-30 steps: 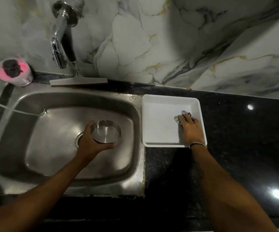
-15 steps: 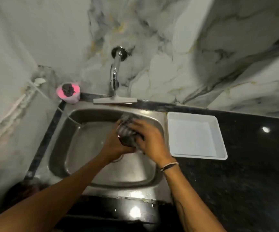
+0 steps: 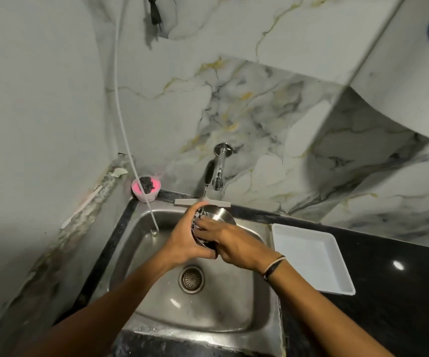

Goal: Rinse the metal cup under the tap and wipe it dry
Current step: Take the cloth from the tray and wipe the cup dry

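Note:
The shiny metal cup point(image 3: 221, 215) is held tilted above the steel sink point(image 3: 234, 313), just below the chrome tap point(image 3: 218, 168). My left hand point(image 3: 185, 240) wraps around the cup from the left side. My right hand point(image 3: 231, 243) presses a small checked cloth point(image 3: 201, 218) into the cup's mouth; most of the cloth is hidden under the fingers. No water is seen running from the tap.
A white tray point(image 3: 313, 256) lies on the black counter point(image 3: 401, 292) right of the sink. A pink tub with a dark scrubber point(image 3: 146, 188) stands at the sink's back left corner. A thin white hose point(image 3: 131, 155) hangs into the sink. The drain point(image 3: 191, 279) lies under my wrists.
My right hand took the cloth from the white tray and brought it to the cup. My left hand lifted the cup from the sink floor toward the tap. The camera view pulled back.

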